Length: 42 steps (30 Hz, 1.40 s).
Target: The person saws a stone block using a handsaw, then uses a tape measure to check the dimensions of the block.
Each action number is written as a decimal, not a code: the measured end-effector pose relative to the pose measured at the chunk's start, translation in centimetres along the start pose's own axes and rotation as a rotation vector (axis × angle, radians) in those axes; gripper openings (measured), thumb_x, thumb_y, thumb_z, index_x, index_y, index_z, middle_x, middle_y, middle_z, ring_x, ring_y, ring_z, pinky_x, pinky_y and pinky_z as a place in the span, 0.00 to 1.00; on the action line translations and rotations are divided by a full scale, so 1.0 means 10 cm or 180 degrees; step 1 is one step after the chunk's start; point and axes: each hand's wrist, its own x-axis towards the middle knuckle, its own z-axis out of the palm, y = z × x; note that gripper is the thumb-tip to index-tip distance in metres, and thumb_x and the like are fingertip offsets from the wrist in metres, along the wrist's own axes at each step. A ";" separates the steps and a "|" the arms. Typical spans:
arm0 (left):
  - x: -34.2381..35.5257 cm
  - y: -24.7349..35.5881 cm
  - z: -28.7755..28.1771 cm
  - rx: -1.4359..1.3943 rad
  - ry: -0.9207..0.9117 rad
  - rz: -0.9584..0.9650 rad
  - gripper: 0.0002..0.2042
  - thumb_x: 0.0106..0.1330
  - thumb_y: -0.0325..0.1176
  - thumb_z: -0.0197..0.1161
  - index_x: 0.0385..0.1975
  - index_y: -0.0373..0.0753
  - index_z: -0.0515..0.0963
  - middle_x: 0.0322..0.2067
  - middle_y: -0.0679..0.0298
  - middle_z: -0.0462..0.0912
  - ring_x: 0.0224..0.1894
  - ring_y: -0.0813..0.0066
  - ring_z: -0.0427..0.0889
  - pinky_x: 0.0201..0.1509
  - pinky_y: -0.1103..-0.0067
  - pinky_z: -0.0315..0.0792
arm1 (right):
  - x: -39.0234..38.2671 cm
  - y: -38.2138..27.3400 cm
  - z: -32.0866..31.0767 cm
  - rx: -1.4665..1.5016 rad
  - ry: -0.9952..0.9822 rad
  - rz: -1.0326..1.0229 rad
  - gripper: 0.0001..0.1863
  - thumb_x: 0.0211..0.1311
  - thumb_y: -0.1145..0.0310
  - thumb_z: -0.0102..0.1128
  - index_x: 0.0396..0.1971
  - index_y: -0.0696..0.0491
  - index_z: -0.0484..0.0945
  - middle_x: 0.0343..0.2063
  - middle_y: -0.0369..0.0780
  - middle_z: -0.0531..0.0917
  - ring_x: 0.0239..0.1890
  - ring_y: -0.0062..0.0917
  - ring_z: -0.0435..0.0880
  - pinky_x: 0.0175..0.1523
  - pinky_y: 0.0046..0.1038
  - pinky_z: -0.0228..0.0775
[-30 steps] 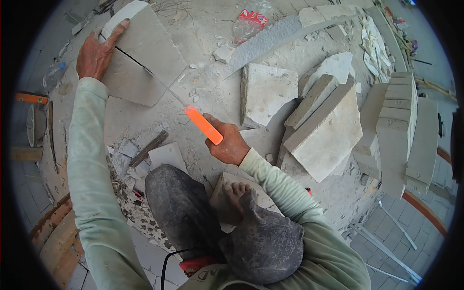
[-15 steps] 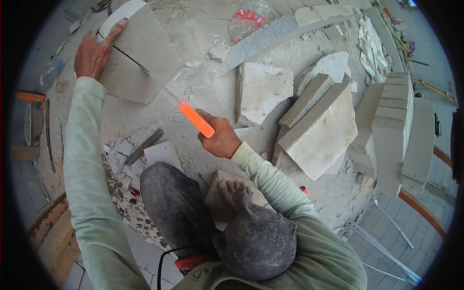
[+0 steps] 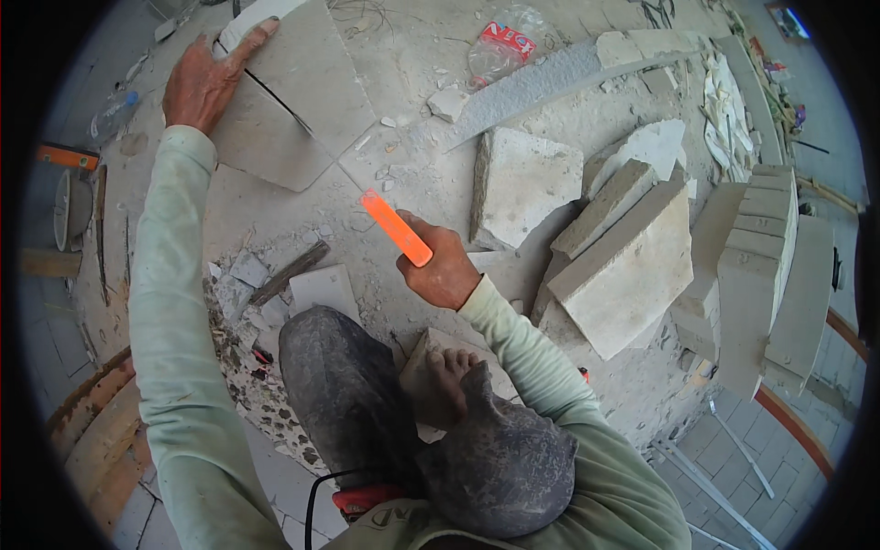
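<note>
My right hand point(image 3: 442, 266) is closed around the orange handle of a hand saw point(image 3: 398, 229). The saw's narrow blade slants up and left into a dark cut across a pale grey block point(image 3: 316, 73), which lies flat on the ground. At the block's upper left edge, my left hand point(image 3: 206, 87) grips it, thumb stretched over the top face and the other fingers partly hidden. Beneath my bent knees, one bare foot point(image 3: 449, 371) rests on another pale slab point(image 3: 423, 399).
Broken pale slabs point(image 3: 623, 266) lean together on the right, beside a row of stacked blocks point(image 3: 756, 257). A long curved strip of block point(image 3: 536, 92) and a clear plastic bottle point(image 3: 502, 50) lie ahead. Rubble and a wood piece point(image 3: 291, 273) sit near my left knee.
The whole view has shifted, so most things appear further right. Both hands keep their holds, and the saw stays at the cut with little visible movement against the block.
</note>
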 end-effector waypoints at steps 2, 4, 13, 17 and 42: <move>-0.06 0.00 -0.04 -0.0021 -0.0027 -0.0108 0.49 0.47 0.76 0.57 0.52 0.31 0.75 0.45 0.44 0.81 0.50 0.53 0.80 0.57 0.68 0.69 | 0.03 -0.18 -0.01 0.0108 -0.0072 -0.0002 0.31 0.49 0.77 0.52 0.58 0.65 0.67 0.25 0.56 0.78 0.27 0.45 0.81 0.39 0.33 0.73; -0.09 0.01 -0.05 -0.0263 0.0092 -0.0071 0.49 0.47 0.77 0.57 0.52 0.31 0.76 0.45 0.45 0.81 0.49 0.52 0.81 0.57 0.68 0.70 | -0.14 -0.22 -0.02 0.0108 -0.0124 0.0314 0.31 0.49 0.77 0.53 0.58 0.64 0.67 0.25 0.56 0.78 0.28 0.45 0.81 0.40 0.34 0.73; 0.11 -0.02 -0.26 -0.0420 -0.0083 0.0082 0.45 0.49 0.73 0.58 0.46 0.29 0.77 0.40 0.43 0.82 0.45 0.49 0.81 0.52 0.66 0.71 | -0.57 0.21 -0.11 -0.0038 -0.0071 0.0051 0.32 0.50 0.76 0.54 0.60 0.63 0.67 0.26 0.54 0.81 0.30 0.48 0.83 0.39 0.37 0.76; 0.24 -0.16 -0.03 -0.0302 -0.0203 -0.0022 0.49 0.47 0.77 0.56 0.51 0.31 0.77 0.43 0.47 0.82 0.46 0.53 0.82 0.57 0.68 0.70 | -0.07 -0.07 0.04 0.0145 0.0039 0.0189 0.32 0.48 0.76 0.55 0.59 0.66 0.66 0.23 0.56 0.79 0.29 0.51 0.82 0.37 0.39 0.74; 0.51 -0.29 -0.21 -0.0743 -0.0437 0.0179 0.47 0.48 0.73 0.58 0.52 0.31 0.77 0.45 0.45 0.81 0.48 0.52 0.79 0.58 0.66 0.66 | -0.83 0.31 -0.13 0.0175 -0.0152 0.0268 0.34 0.47 0.75 0.56 0.59 0.65 0.65 0.21 0.54 0.80 0.28 0.50 0.82 0.37 0.40 0.75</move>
